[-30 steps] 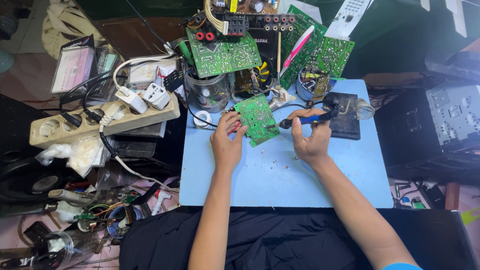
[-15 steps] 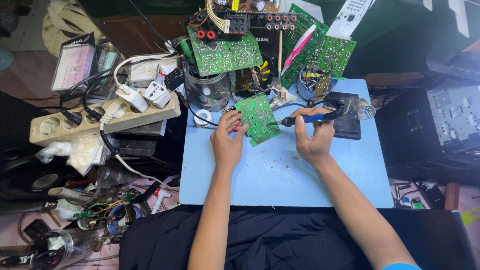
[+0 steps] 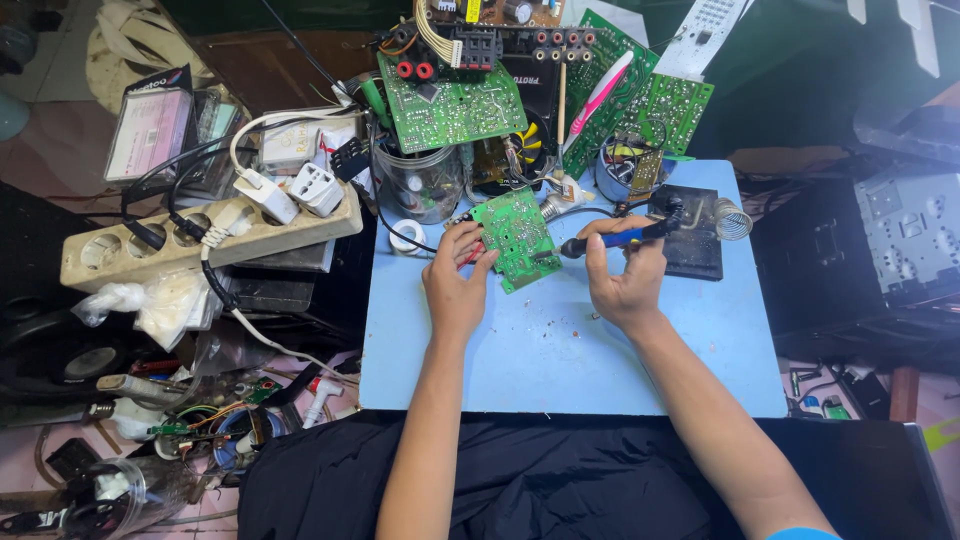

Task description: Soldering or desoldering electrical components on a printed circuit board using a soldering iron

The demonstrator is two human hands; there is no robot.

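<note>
An electronics repair workshop: green circuit boards [image 3: 455, 105] piled beyond the fingers, a power strip [image 3: 200, 245], loose wires, a blue bench [image 3: 560, 350].

To my left lie a beige power strip [image 3: 205, 240] with white plugs [image 3: 290, 190], a glass jar [image 3: 420, 182], and green circuit boards [image 3: 455, 105] stacked behind the blue mat [image 3: 560, 360].

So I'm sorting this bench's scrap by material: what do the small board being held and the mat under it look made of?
The small circuit board looks like rigid laminate with a glossy green coating, dotted with silvery solder points. The blue mat looks like a smooth, matte sheet, perhaps silicone or plastic; flat colour, no weave, a few specks on it.
</note>
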